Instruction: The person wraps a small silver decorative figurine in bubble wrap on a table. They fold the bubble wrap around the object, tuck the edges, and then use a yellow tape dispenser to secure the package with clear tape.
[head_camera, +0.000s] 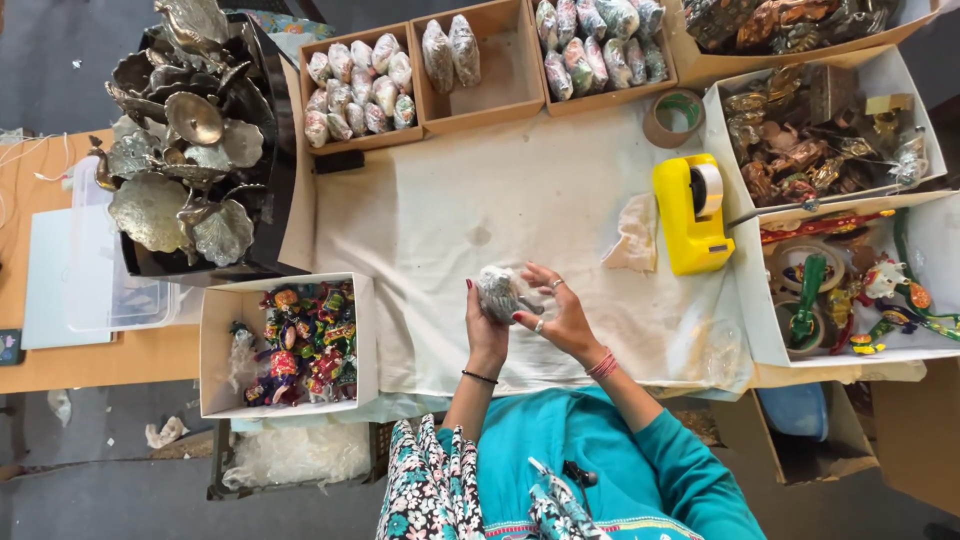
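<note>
White cloth covers the bench, and both hands meet just above its near edge. Left hand cups a small wrapped bundle from below, fingers closed around it. Right hand presses against the bundle's side, fingers curled over the top. Yellow tape dispenser stands to the right, near a tape roll. Left of the hands sits a box of colourful figurines.
</note>
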